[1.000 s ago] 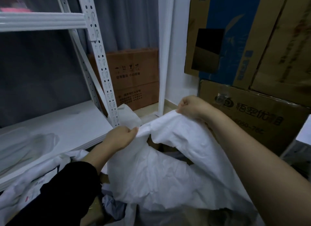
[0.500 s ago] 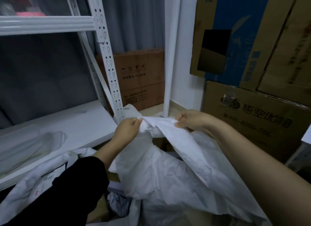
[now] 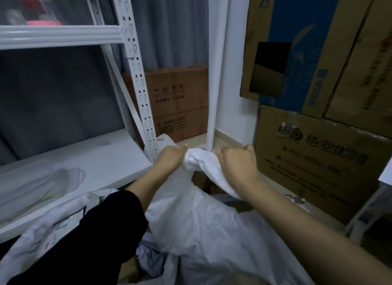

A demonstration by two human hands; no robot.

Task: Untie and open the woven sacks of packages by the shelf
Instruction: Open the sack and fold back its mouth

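Observation:
A white woven sack (image 3: pixel 203 225) lies crumpled on the floor in front of me, beside the white metal shelf (image 3: pixel 135 76). My left hand (image 3: pixel 169 159) and my right hand (image 3: pixel 237 163) both grip the bunched top edge of the sack, close together, fingers closed on the fabric between them. A second white sack (image 3: pixel 48 236) with a printed label lies at lower left, partly under my black sleeve. Grey plastic packages (image 3: pixel 150 257) show between the sacks. No tie is visible.
The shelf's lower board (image 3: pixel 89 157) carries a clear plastic bag (image 3: pixel 42 183). A brown carton (image 3: pixel 178 106) stands behind the shelf post. Stacked cardboard boxes (image 3: pixel 318 157) fill the right side, and a white pole (image 3: pixel 216 72) rises just beyond my hands.
My hands have come together, from apart along the sack's edge to nearly touching, gathering the fabric into a bunch and lowering it toward the floor by the pole.

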